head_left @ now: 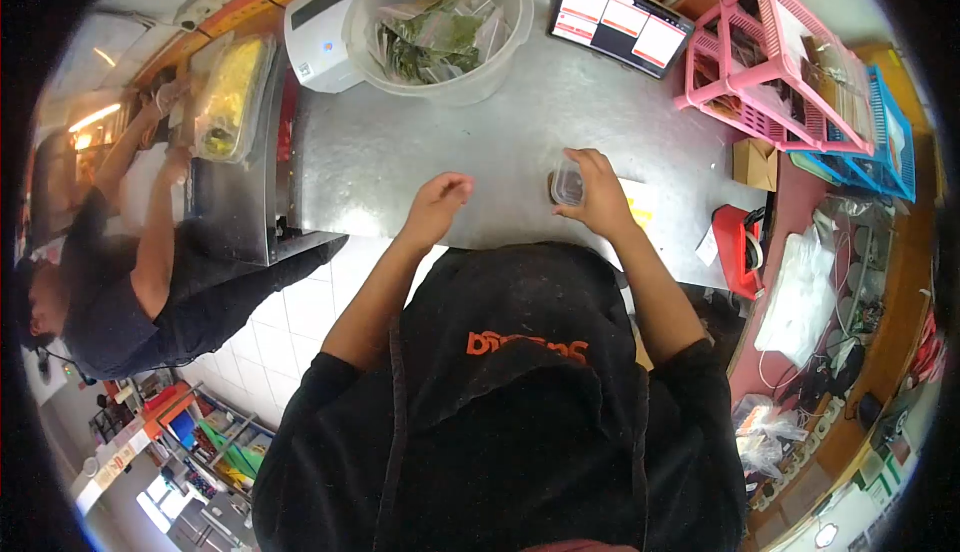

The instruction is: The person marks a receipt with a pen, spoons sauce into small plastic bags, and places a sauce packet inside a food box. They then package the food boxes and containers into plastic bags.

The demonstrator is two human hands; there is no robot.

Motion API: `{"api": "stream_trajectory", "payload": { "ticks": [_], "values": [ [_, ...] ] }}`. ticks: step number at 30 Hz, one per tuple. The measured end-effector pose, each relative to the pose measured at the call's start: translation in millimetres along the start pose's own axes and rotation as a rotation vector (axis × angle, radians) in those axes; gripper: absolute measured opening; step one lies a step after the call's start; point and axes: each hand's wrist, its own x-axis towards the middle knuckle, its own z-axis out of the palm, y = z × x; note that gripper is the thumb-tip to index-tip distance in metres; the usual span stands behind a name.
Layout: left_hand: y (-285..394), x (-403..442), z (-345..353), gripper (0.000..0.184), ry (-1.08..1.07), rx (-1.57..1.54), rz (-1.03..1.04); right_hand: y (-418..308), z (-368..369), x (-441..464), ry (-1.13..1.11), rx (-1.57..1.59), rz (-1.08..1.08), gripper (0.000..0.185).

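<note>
The right hand (600, 199) is half closed, thumb and fingers gripping a small clear plastic container (567, 187). Well to its left, the left hand (437, 210) hangs loosely curled, unburdened, above smooth steel worktop (360, 157). Beyond both stands a round translucent tub (450, 94) of leafy, crinkled packets (440, 40).

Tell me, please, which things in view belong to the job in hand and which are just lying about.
Seemingly in the job: small clear tub, held in the right hand; left hand, holding nothing; metal table.

Untouched, perhaps just lying about: bowl, screen, white machine, pink rack, red tape dispenser.
</note>
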Motion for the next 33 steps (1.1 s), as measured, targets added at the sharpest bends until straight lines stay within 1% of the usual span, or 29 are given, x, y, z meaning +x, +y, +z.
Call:
{"api": "stream_trajectory", "payload": {
  "ticks": [1, 2, 3, 4, 5, 6, 8, 9, 11, 12, 14, 15, 16, 17, 19, 20, 21, 22, 23, 25, 26, 27, 28, 29, 30, 31, 32, 33],
  "values": [
    [3, -1, 6, 0.022, -0.005, -0.060, 0.017, 0, 1, 6, -0.146, -0.035, -0.001, 0.091],
    [0, -1, 9, 0.022, -0.005, -0.066, 0.009, 2, 3, 11, -0.289, -0.070, -0.003, 0.090],
    [-2, 0, 10, 0.023, -0.056, -0.065, 0.011, 9, 9, 13, -0.295, -0.072, 0.000, 0.090],
    [-3, 1, 10, 0.024, -0.106, -0.064, 0.016, 21, 19, 14, -0.308, -0.169, -0.083, 0.090],
    [-6, 2, 7, 0.024, -0.104, -0.069, 0.016, 25, 25, 15, -0.318, -0.266, -0.167, 0.089],
    [-9, 4, 5, 0.025, -0.119, -0.030, 0.005, 29, 30, 15, -0.322, -0.269, -0.171, 0.089],
    [-15, 1, -2, 0.026, -0.125, 0.004, -0.013, 31, 42, 15, -0.407, -0.328, -0.157, 0.082],
    [-17, 0, -5, 0.027, -0.114, 0.030, -0.019, 30, 46, 16, -0.410, -0.331, -0.164, 0.082],
    [-24, 1, -11, 0.027, -0.094, 0.049, -0.023, 25, 51, 18, -0.424, -0.299, -0.040, 0.078],
    [-29, 1, -12, 0.029, -0.097, 0.033, -0.054, 21, 53, 17, -0.431, -0.306, -0.047, 0.078],
    [-36, 3, -14, 0.030, -0.086, 0.006, -0.070, 7, 57, 17, -0.368, -0.192, 0.034, 0.076],
    [-36, 3, -15, 0.041, -0.123, 0.036, -0.080, -13, 54, 19, -0.324, -0.137, 0.031, 0.078],
    [-37, 0, -14, 0.052, -0.160, 0.066, -0.094, -41, 47, 24, -0.329, -0.146, 0.018, 0.078],
    [-27, -6, -13, 0.052, -0.151, 0.056, -0.089, -73, 36, 30, -0.296, -0.069, -0.047, 0.076],
    [12, -27, -11, 0.071, -0.245, -0.439, 0.065, -135, 14, 38, -0.219, 0.041, -0.205, 0.072],
    [25, -33, -11, 0.071, -0.240, -0.444, 0.061, -163, 2, 41, -0.169, 0.075, -0.300, 0.069],
    [37, -36, -13, 0.077, -0.314, -0.532, 0.265, -187, -9, 42, -0.173, 0.076, -0.304, 0.069],
    [51, -40, -17, 0.083, -0.387, -0.615, 0.473, -208, -19, 42, -0.121, 0.056, -0.372, 0.068],
    [69, -51, -22, 0.083, -0.382, -0.615, 0.480, -224, -27, 43, -0.068, 0.034, -0.441, 0.067],
    [105, -79, -27, 0.075, -0.309, -0.478, 0.558, -243, -39, 43, -0.066, 0.003, -0.495, 0.070],
    [116, -91, -27, 0.075, -0.306, -0.483, 0.562, -250, -43, 43, -0.064, -0.022, -0.539, 0.074],
    [126, -101, -27, 0.072, -0.230, -0.446, 0.530, -256, -49, 44, -0.068, -0.025, -0.541, 0.074],
    [133, -108, -28, 0.068, -0.155, -0.408, 0.497, -261, -55, 45, -0.064, 0.073, -0.570, 0.077],
    [137, -113, -30, 0.068, -0.156, -0.410, 0.497, -262, -59, 44, -0.059, 0.172, -0.596, 0.080],
    [140, -117, -34, 0.064, -0.185, -0.486, 0.484, -258, -59, 43, -0.060, 0.171, -0.594, 0.080],
    [143, -120, -37, 0.059, -0.213, -0.560, 0.470, -251, -58, 42, -0.090, 0.428, -0.467, 0.081],
    [147, -125, -40, 0.059, -0.213, -0.560, 0.470, -244, -58, 40, -0.119, 0.681, -0.334, 0.083],
    [151, -130, -42, 0.058, -0.238, -0.594, 0.426, -240, -58, 39, -0.177, 0.832, -0.228, 0.070]
  ]
}}
